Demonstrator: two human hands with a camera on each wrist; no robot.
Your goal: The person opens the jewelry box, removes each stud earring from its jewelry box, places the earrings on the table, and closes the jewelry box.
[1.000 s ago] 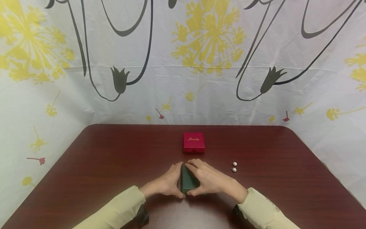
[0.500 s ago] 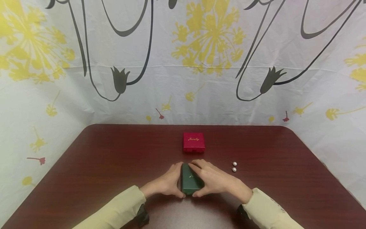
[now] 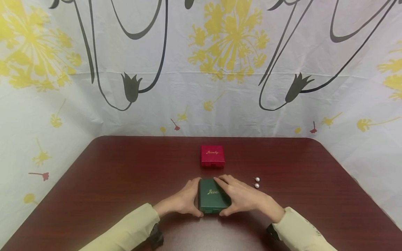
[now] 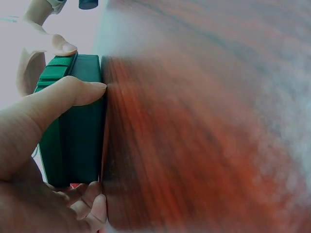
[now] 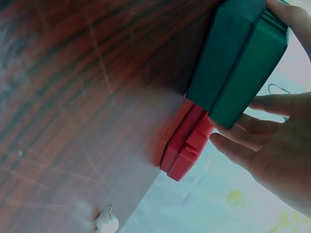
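A green jewelry box (image 3: 211,198) with gold lettering sits flat on the table, lid down, clasp side facing me. My left hand (image 3: 183,199) grips its left side, thumb (image 4: 80,92) on the front and fingers curled behind. On the right side my right hand (image 3: 241,197) holds the box between thumb and fingers, covering part of the lettering. In the right wrist view its fingers (image 5: 250,138) lie at the back corner of the green box (image 5: 238,58). Two pearl stud earrings (image 3: 257,182) lie to the right of the right hand.
A red jewelry box (image 3: 212,156) stands behind the green one, its lid down. The dark reddish-brown table (image 3: 125,167) ends at a patterned curtain (image 3: 201,104) on the far side and both flanks. In the right wrist view a pearl earring (image 5: 107,223) shows near the bottom.
My right hand has slid rightward along the green box, so more of its lid and lettering shows. The left hand, the red box and the earrings keep their places.
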